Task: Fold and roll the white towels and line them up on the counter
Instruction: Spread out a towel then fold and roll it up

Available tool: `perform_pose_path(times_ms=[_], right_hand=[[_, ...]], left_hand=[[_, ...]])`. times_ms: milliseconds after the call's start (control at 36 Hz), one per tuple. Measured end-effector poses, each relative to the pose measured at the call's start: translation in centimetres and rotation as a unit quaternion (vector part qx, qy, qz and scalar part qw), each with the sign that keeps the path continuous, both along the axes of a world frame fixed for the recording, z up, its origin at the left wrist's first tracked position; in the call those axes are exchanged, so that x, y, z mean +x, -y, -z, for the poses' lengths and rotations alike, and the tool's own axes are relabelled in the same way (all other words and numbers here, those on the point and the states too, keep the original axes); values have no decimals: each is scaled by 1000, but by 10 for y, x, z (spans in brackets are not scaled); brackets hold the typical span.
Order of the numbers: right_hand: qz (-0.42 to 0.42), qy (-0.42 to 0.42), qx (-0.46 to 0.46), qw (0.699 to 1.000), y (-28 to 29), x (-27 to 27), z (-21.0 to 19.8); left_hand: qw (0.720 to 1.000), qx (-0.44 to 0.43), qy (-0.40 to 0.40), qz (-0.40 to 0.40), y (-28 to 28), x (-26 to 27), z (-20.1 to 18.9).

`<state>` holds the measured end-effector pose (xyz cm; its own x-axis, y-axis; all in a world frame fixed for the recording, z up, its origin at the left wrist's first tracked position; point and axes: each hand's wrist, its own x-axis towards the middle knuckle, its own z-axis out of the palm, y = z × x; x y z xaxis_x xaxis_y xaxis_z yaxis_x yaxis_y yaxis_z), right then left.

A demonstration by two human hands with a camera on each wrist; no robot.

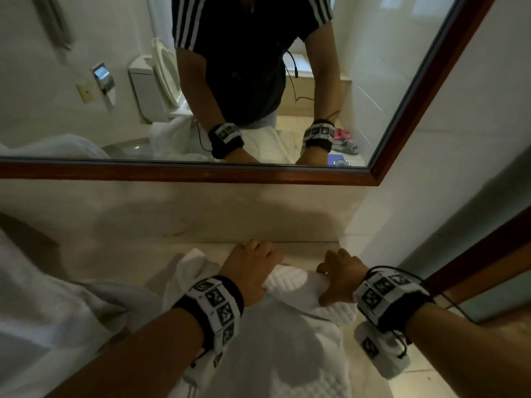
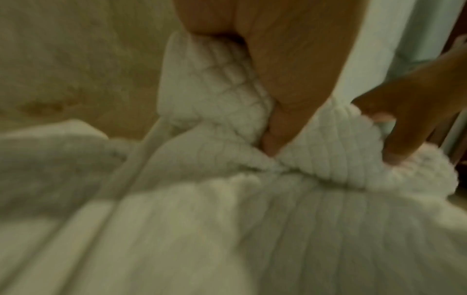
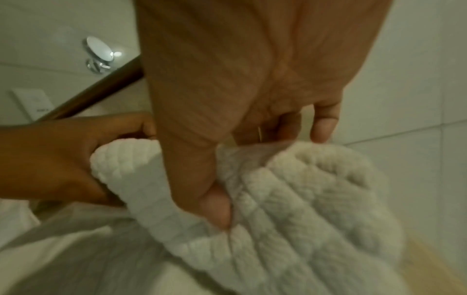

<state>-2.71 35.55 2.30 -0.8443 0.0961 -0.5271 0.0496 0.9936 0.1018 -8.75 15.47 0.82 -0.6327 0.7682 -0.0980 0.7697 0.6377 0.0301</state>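
Observation:
A white waffle-weave towel lies lengthwise on the beige counter, with its far end turned into a thick roll. My left hand grips the roll's left end, fingers curled over the top and thumb tucked into the cloth. My right hand grips the right end, its thumb pressing the front of the roll and its fingers hooked over the back. The unrolled part of the towel stretches back toward me.
More white towels are heaped on the counter at the left. A wood-framed mirror runs along the wall behind the counter. A tiled wall closes the right side just beyond my right hand.

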Motion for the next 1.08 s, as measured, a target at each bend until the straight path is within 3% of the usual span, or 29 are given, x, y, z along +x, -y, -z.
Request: perform_pose_path(times_ms=[194,278,389,444,528,667,722,778,833,889,1000,1028,1083], right_hand=[[58,-67,-77,993,16,2,15],[31,-97,-48,994,17,2,15],[-59,-179,25,982,21,11,24],[-72,-201,14,977,20,17,31],[-65,-154,-49,985,14,22,30],[84,-25,-172,981,-3,18,8],[82,-2,-138,987,-2,14,6],[12,-7,-49,999,3,8,12],[-28,-46,-6,999,6,3,22],[-43,-113,-3,993,9,5,28],[-57,-269,19,961,12,28,39],[-60,-289,4,955,11,33,45],[-71,-286,-34,955,4,39,49]], left_hand=[[998,-48,34,-8,13,-2,21],[984,-89,143,-50,14,-11,8],[939,-90,308,-122,13,-24,3],[951,-86,278,-109,13,-24,8],[980,-54,174,-85,16,-14,23],[998,-20,15,-57,20,2,36],[997,-7,-48,-52,22,4,38],[996,3,-74,-43,22,6,37],[999,-15,-17,-41,21,4,34],[993,-57,94,-51,19,-1,23],[930,-72,340,-117,16,-16,6],[925,-67,354,-122,17,-16,8],[941,-47,317,-113,17,-11,13]])
